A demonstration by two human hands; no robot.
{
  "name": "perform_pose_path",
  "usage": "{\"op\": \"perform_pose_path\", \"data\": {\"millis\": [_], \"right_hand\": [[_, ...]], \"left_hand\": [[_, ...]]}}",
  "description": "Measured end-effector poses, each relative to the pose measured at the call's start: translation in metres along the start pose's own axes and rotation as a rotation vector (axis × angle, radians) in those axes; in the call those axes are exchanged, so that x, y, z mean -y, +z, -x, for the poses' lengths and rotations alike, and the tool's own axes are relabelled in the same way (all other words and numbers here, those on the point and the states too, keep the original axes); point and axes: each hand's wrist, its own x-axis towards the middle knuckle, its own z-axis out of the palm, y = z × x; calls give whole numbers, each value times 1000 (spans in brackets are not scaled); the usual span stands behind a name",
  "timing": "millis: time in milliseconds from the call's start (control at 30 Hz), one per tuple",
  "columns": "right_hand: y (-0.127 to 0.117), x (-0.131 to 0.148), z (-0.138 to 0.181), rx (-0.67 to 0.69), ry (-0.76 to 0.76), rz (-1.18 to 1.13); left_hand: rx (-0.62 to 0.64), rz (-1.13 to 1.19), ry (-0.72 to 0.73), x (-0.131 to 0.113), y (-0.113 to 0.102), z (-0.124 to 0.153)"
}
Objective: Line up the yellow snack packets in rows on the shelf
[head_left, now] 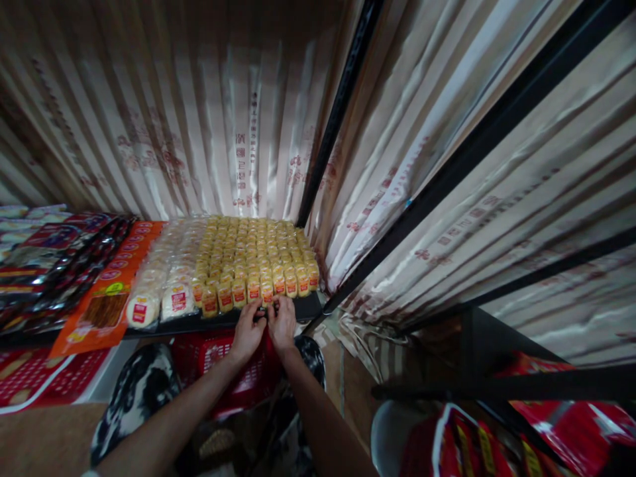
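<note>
Rows of small yellow snack packets point(248, 248) with red labels stand on a black shelf point(307, 309). My left hand point(248, 329) and my right hand point(282, 323) are close together at the front row. Their fingers are bent inward, with the tips at the lower edge of one small yellow packet point(267, 289), one hand on either side of it. How firmly each hand grips it is partly hidden by the fingers. To the left of these rows lie clear packs of round white cakes point(144, 309).
An orange snack bag point(102, 301) and dark shiny packs point(44, 265) lie further left. Below my hands is a red basket point(233, 361). Black rack posts point(342, 106) and printed curtains point(209, 132) enclose the shelf. Red packages point(477, 444) sit at lower right.
</note>
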Motion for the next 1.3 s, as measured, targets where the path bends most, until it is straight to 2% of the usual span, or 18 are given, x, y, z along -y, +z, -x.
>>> {"op": "perform_pose_path", "data": {"millis": [300,533,733,1067,1300], "right_hand": [[0,-3,-1,28,22,-24],[-2,-6,2,5,-9,-79],[-7,-6,7,-46,-32,-149],[3,19,-2,-83,39,194],[-3,23,1,-127,-17,183]], "left_hand": [[29,-50,53,12,0,-2],[60,-89,100,25,0,-4],[59,-80,104,24,-1,-1],[-17,-29,71,17,-7,1],[-43,-113,126,9,-11,2]]}}
